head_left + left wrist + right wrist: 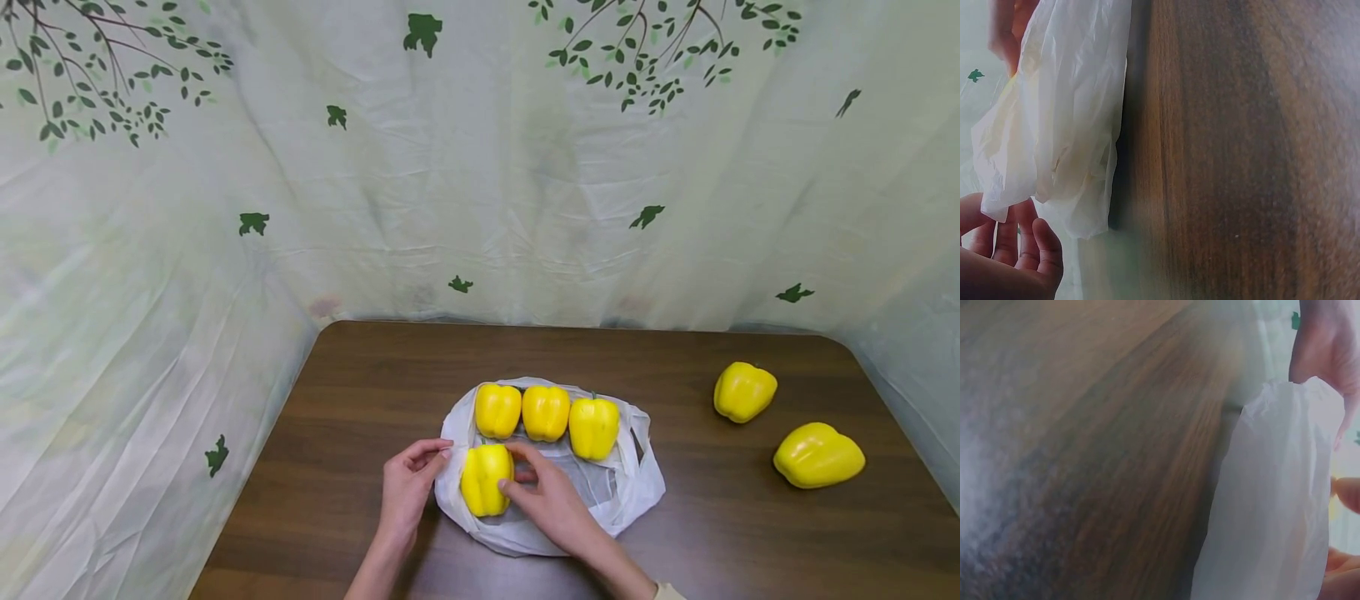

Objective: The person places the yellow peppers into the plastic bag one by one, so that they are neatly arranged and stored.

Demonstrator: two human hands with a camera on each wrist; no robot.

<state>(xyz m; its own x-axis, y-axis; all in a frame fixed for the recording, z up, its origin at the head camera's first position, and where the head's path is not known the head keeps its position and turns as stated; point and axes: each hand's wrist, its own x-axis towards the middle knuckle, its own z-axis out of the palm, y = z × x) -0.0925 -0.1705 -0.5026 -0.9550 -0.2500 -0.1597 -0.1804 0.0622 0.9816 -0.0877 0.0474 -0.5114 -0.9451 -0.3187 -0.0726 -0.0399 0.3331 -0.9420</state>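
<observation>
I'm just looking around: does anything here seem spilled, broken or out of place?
Nothing looks spilled or broken. Two yellow peppers lie loose on the table, apart from the four in the white bag; that's the only mismatch. The bag's rim is crumpled, which seems normal for thin material.

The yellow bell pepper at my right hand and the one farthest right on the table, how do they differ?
The touched bell pepper sits within the white plastic bag; the far-right bell pepper lies directly on the wood-grain table. Your right hand touches the first; no hand is on the second. In the head view, the first looks taller than wide, the second wider than tall. Both are glossy and yellow.
</observation>
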